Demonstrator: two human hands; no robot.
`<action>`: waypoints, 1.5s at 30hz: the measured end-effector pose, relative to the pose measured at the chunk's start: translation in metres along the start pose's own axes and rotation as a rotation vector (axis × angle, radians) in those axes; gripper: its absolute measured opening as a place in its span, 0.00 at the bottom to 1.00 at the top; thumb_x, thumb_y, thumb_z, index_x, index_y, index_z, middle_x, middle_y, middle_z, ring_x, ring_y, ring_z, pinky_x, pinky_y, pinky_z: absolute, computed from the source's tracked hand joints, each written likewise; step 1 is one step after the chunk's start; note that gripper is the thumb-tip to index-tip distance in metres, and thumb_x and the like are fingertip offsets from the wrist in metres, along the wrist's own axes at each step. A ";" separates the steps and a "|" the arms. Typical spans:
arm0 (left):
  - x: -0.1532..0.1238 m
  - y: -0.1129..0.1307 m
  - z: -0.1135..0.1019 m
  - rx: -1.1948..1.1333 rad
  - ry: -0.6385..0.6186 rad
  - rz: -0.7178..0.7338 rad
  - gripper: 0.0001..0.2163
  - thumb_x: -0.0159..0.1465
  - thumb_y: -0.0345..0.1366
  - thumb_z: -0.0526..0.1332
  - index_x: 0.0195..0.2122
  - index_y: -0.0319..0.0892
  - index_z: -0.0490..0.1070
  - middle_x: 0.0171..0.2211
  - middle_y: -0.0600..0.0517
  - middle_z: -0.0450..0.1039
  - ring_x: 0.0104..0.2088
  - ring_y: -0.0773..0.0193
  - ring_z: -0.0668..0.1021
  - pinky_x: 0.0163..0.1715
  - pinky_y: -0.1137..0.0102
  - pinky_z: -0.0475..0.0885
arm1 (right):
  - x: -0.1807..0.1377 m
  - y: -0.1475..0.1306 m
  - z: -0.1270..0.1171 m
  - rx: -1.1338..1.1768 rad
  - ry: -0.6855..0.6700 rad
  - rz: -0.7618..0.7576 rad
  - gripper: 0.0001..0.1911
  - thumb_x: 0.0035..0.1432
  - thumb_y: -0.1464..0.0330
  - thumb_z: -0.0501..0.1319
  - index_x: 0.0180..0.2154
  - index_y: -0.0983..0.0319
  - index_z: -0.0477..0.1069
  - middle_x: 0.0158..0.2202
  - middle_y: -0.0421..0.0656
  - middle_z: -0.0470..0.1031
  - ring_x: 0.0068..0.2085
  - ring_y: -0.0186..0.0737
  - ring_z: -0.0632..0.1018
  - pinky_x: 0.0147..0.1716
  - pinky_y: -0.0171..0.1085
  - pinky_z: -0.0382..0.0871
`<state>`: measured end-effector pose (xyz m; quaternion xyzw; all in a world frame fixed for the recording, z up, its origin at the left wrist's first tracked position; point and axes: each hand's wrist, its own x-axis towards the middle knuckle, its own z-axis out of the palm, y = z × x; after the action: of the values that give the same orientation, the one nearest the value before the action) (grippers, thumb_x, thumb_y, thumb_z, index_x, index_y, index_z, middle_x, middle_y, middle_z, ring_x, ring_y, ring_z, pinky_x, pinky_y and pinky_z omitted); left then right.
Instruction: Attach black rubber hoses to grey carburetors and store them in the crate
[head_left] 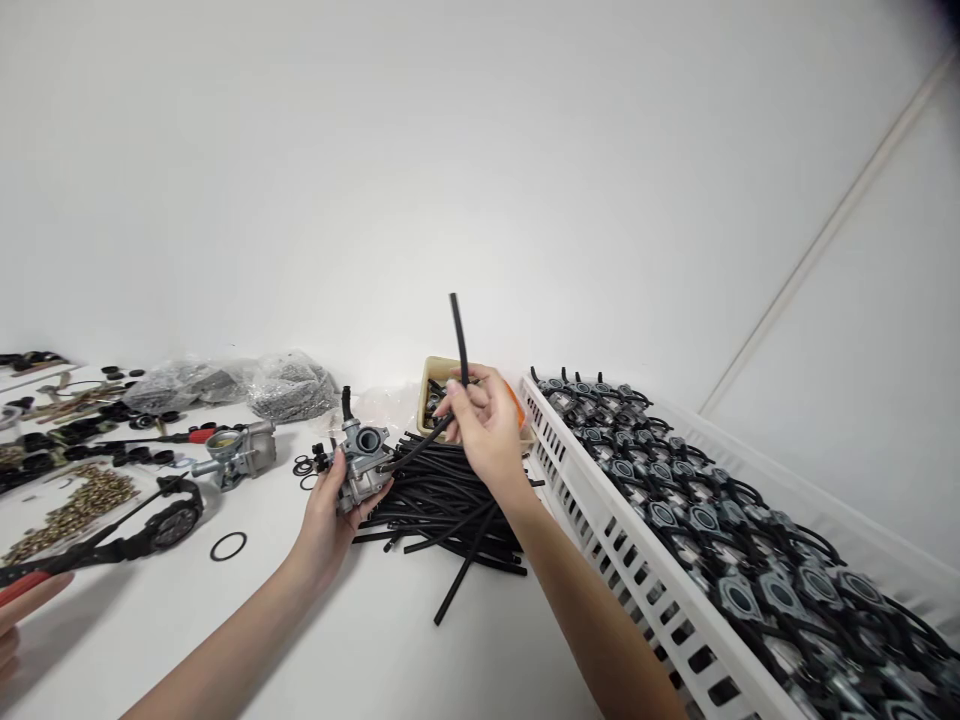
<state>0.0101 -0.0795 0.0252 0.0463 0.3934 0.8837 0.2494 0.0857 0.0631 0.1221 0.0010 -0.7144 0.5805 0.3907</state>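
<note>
My left hand (330, 510) grips a small grey metal carburetor (361, 458) with a round opening, held just above the white table. My right hand (484, 425) pinches a black rubber tube (457, 335). The tube bends at my fingers: one end sticks upward, the other runs down left to the carburetor's side. A pile of cut black tubes (450, 510) lies on the table under and between my hands.
A white slotted crate (645, 560) of carburetors fitted with black tubes runs along the right. A tan box (431, 385) sits behind the pile. Left lie another carburetor (240, 450), black rings, brass parts (75, 505), plastic bags and another person's hand (19, 610) with red-handled pliers.
</note>
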 end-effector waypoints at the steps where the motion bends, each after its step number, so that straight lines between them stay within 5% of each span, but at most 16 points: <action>1: 0.000 -0.001 -0.001 0.006 -0.013 0.007 0.15 0.65 0.44 0.59 0.44 0.39 0.74 0.44 0.46 0.79 0.45 0.58 0.80 0.46 0.64 0.78 | -0.001 0.007 0.003 0.001 -0.062 0.059 0.16 0.56 0.57 0.63 0.43 0.58 0.66 0.25 0.36 0.74 0.19 0.29 0.72 0.19 0.29 0.66; 6: 0.004 -0.002 -0.004 0.008 -0.042 0.045 0.16 0.63 0.47 0.62 0.45 0.40 0.74 0.45 0.47 0.79 0.46 0.58 0.80 0.46 0.66 0.77 | -0.004 0.041 0.016 0.016 -0.394 0.355 0.16 0.45 0.60 0.71 0.33 0.62 0.72 0.26 0.38 0.75 0.26 0.36 0.79 0.31 0.36 0.75; 11: 0.006 -0.001 -0.005 0.011 -0.012 0.080 0.16 0.63 0.46 0.61 0.43 0.38 0.74 0.45 0.47 0.79 0.47 0.59 0.79 0.45 0.68 0.77 | -0.004 0.048 0.016 -0.022 -0.509 0.372 0.13 0.43 0.63 0.71 0.30 0.64 0.76 0.26 0.40 0.76 0.30 0.37 0.79 0.37 0.38 0.73; 26: 0.012 -0.003 -0.011 0.003 0.092 0.165 0.19 0.60 0.50 0.63 0.43 0.41 0.73 0.44 0.48 0.77 0.44 0.61 0.78 0.38 0.70 0.77 | -0.009 0.067 0.030 0.087 -0.415 0.225 0.16 0.39 0.58 0.74 0.24 0.63 0.75 0.30 0.41 0.76 0.33 0.38 0.76 0.38 0.38 0.70; 37: 0.012 -0.002 -0.009 -0.026 0.083 0.183 0.21 0.61 0.51 0.61 0.47 0.41 0.73 0.50 0.45 0.75 0.51 0.56 0.76 0.43 0.66 0.77 | -0.017 0.065 0.034 0.297 -0.334 0.343 0.17 0.42 0.56 0.73 0.25 0.62 0.74 0.41 0.45 0.79 0.42 0.41 0.77 0.52 0.44 0.66; 45: 0.012 -0.003 -0.010 -0.010 0.104 0.186 0.21 0.61 0.51 0.62 0.47 0.40 0.72 0.48 0.44 0.75 0.49 0.57 0.76 0.40 0.67 0.77 | -0.016 0.073 0.040 0.276 -0.312 0.282 0.18 0.38 0.56 0.74 0.25 0.61 0.73 0.35 0.45 0.80 0.41 0.43 0.79 0.48 0.45 0.70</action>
<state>-0.0018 -0.0791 0.0150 0.0353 0.3954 0.9062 0.1456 0.0412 0.0470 0.0519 0.0440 -0.6729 0.7143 0.1869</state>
